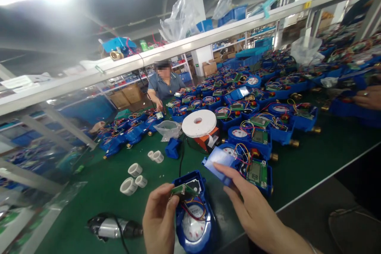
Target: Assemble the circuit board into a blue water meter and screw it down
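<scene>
1. Left hand [159, 220] pinches green circuit board [182, 191] over open blue meter housing [195, 216], near table edge.
2. Right hand [253, 210], fingers spread, touches blue cover [218, 162] just right.

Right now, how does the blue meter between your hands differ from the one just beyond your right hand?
The near meter faces the camera with its green board lifted out by the left hand. The far meter lies untouched, its board seated flat, beside the right hand. Both have blue housings, white dials and coloured wires.

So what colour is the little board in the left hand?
Green, seen in the head view: the board pinched by the left hand.
</scene>
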`<move>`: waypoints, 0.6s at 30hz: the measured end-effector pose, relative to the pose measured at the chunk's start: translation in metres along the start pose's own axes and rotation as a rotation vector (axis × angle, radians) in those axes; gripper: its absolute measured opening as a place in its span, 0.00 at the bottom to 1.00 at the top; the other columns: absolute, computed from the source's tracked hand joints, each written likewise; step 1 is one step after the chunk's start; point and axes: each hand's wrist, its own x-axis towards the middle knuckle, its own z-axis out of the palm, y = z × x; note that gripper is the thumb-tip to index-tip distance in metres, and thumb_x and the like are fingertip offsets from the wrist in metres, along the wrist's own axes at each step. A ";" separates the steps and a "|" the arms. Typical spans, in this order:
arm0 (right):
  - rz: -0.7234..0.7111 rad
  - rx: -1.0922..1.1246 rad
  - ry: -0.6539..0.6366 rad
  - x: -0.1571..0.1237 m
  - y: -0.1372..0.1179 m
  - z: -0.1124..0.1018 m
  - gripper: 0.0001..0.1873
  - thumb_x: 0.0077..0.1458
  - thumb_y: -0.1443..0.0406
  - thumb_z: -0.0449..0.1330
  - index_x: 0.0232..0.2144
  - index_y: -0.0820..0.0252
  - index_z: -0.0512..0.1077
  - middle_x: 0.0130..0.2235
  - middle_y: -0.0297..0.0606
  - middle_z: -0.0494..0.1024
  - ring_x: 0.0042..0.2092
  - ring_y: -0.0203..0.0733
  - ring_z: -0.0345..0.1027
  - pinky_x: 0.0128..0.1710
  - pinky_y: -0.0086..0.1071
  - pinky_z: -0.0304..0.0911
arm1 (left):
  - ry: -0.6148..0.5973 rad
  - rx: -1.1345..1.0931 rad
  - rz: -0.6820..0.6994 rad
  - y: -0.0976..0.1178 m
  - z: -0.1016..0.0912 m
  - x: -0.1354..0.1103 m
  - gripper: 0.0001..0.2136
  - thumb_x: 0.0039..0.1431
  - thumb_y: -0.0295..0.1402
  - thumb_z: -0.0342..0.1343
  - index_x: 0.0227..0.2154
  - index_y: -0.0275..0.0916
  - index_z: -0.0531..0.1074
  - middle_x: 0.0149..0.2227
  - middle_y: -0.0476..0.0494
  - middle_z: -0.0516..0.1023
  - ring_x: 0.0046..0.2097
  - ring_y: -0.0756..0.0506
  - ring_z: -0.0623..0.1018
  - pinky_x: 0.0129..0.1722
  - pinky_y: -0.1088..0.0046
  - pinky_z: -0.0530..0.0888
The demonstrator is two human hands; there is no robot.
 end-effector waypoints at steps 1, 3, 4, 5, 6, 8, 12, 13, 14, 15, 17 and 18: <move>0.085 0.112 -0.013 0.005 -0.002 0.002 0.25 0.66 0.69 0.47 0.62 0.42 0.57 0.60 0.33 0.68 0.60 0.42 0.63 0.63 0.43 0.59 | -0.013 0.001 0.039 0.002 0.001 0.000 0.11 0.52 0.36 0.65 0.38 0.42 0.74 0.40 0.47 0.78 0.44 0.50 0.78 0.43 0.82 0.75; 0.197 0.348 -0.080 0.013 -0.006 0.008 0.23 0.67 0.65 0.49 0.62 0.44 0.57 0.62 0.36 0.65 0.60 0.45 0.63 0.61 0.45 0.61 | -0.052 0.015 0.115 0.006 0.004 0.002 0.09 0.53 0.34 0.65 0.37 0.42 0.75 0.40 0.47 0.78 0.43 0.50 0.79 0.44 0.82 0.76; 0.224 0.445 -0.116 0.017 -0.006 0.010 0.23 0.66 0.64 0.49 0.62 0.46 0.58 0.63 0.37 0.64 0.60 0.46 0.62 0.60 0.46 0.62 | -0.077 0.027 0.147 0.009 0.006 0.004 0.08 0.53 0.33 0.64 0.37 0.43 0.75 0.40 0.47 0.78 0.43 0.50 0.79 0.44 0.82 0.76; 0.237 0.516 -0.147 0.021 -0.007 0.012 0.23 0.65 0.65 0.49 0.61 0.46 0.59 0.63 0.37 0.64 0.60 0.47 0.62 0.60 0.46 0.62 | -0.100 0.042 0.171 0.012 0.008 0.005 0.08 0.54 0.33 0.63 0.38 0.43 0.75 0.41 0.46 0.77 0.43 0.50 0.79 0.43 0.81 0.76; 0.243 0.558 -0.168 0.024 -0.006 0.015 0.24 0.64 0.66 0.50 0.61 0.47 0.60 0.63 0.37 0.64 0.61 0.48 0.61 0.60 0.47 0.61 | -0.120 0.059 0.188 0.014 0.010 0.007 0.08 0.54 0.32 0.63 0.38 0.44 0.75 0.42 0.46 0.76 0.43 0.49 0.79 0.42 0.81 0.77; 0.235 0.579 -0.184 0.029 -0.004 0.018 0.26 0.61 0.68 0.50 0.60 0.48 0.62 0.62 0.36 0.64 0.62 0.49 0.58 0.64 0.49 0.53 | -0.133 0.094 0.209 0.017 0.015 0.010 0.08 0.55 0.32 0.63 0.38 0.44 0.75 0.44 0.46 0.75 0.43 0.49 0.79 0.40 0.81 0.78; 0.214 0.554 -0.185 0.034 -0.001 0.021 0.25 0.61 0.65 0.49 0.60 0.49 0.63 0.63 0.35 0.64 0.65 0.50 0.53 0.67 0.49 0.43 | -0.089 0.148 0.168 0.019 0.020 0.013 0.09 0.54 0.35 0.63 0.38 0.43 0.73 0.42 0.46 0.74 0.43 0.48 0.78 0.39 0.78 0.78; 0.213 0.535 -0.180 0.035 0.000 0.022 0.24 0.62 0.64 0.49 0.60 0.49 0.63 0.63 0.34 0.64 0.65 0.50 0.53 0.67 0.49 0.42 | -0.081 0.162 0.156 0.019 0.020 0.013 0.10 0.54 0.36 0.63 0.38 0.43 0.73 0.41 0.46 0.75 0.43 0.48 0.78 0.39 0.78 0.78; 0.218 0.522 -0.176 0.036 0.000 0.022 0.23 0.63 0.63 0.49 0.60 0.48 0.64 0.62 0.34 0.64 0.64 0.49 0.53 0.67 0.48 0.42 | -0.077 0.177 0.151 0.019 0.020 0.013 0.10 0.54 0.36 0.63 0.39 0.42 0.73 0.41 0.45 0.75 0.42 0.47 0.78 0.39 0.77 0.78; 0.228 0.521 -0.174 0.037 0.000 0.023 0.23 0.63 0.63 0.49 0.59 0.48 0.64 0.62 0.34 0.64 0.64 0.49 0.54 0.66 0.48 0.44 | -0.077 0.193 0.154 0.019 0.021 0.012 0.10 0.54 0.36 0.63 0.39 0.42 0.73 0.41 0.45 0.76 0.41 0.47 0.78 0.39 0.76 0.78; 0.264 0.555 -0.177 0.039 0.000 0.024 0.22 0.64 0.62 0.49 0.59 0.48 0.64 0.61 0.35 0.65 0.61 0.50 0.58 0.64 0.48 0.51 | -0.083 0.227 0.166 0.021 0.021 0.012 0.09 0.55 0.36 0.62 0.38 0.41 0.73 0.39 0.45 0.77 0.40 0.47 0.79 0.38 0.76 0.78; 0.285 0.586 -0.183 0.040 0.001 0.025 0.22 0.64 0.61 0.49 0.59 0.48 0.64 0.60 0.35 0.65 0.59 0.50 0.60 0.61 0.48 0.56 | -0.086 0.240 0.169 0.021 0.021 0.012 0.09 0.55 0.36 0.62 0.38 0.41 0.73 0.39 0.45 0.77 0.39 0.47 0.79 0.38 0.76 0.78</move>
